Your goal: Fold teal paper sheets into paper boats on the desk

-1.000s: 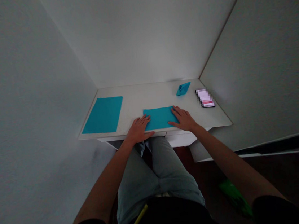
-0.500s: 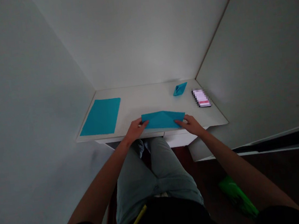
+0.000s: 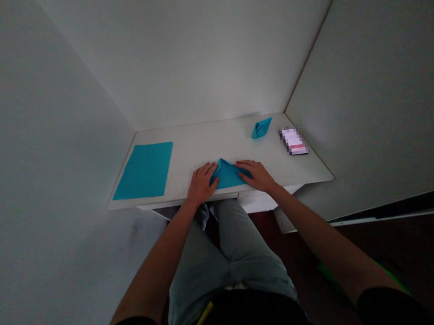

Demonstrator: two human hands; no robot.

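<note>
A teal sheet of paper (image 3: 226, 174), folded into a triangle with its point away from me, lies near the front edge of the white desk (image 3: 214, 141). My left hand (image 3: 201, 182) lies flat on its left slope, fingers stretched out. My right hand (image 3: 256, 173) presses flat on its right slope, fingers also spread. Neither hand grips anything; both rest on the paper.
A flat teal sheet (image 3: 144, 170) lies at the desk's left end. A small folded teal paper boat (image 3: 261, 127) stands at the back right, with a phone (image 3: 294, 141) beside it. Walls close in the desk on three sides. My legs are under the front edge.
The folded rectangle has had its two upper corners turned in to form a triangle. Both hands moved from the paper's outer ends inward and now lie flat on the slopes.
</note>
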